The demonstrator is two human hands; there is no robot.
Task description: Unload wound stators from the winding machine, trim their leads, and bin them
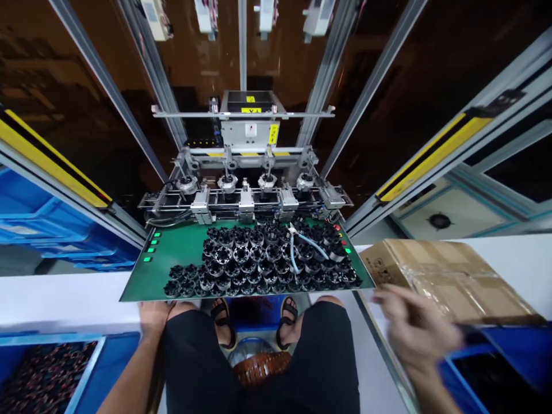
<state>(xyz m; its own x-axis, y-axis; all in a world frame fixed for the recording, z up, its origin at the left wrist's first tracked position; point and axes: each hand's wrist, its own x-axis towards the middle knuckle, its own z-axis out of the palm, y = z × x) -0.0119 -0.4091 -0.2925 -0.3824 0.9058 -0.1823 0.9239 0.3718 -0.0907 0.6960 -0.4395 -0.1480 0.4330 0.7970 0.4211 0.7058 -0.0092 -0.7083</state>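
My left hand (155, 317) is low at the left, beside my knee and just below the front edge of the green work plate (149, 276); its fingers are hidden. Smeared by motion, my right hand (418, 325) is in the air off the plate's right front corner, near the cardboard box (448, 276). Its fingers look curled, but whether they hold anything cannot be made out. Many black and silver ring-shaped parts, like motor stators (241, 254), stand in stacked rows on the plate. Cutting pliers (293, 247) with light blue handles lie spread on top of them.
Behind the plate is a fixture with several clamping stations (267, 183). Yellow-faced bars (425, 155) on metal posts flank both sides. Blue bins stand around, including a bin (101, 351) of small dark parts at left. A stack of blue crates (56, 230) is further left.
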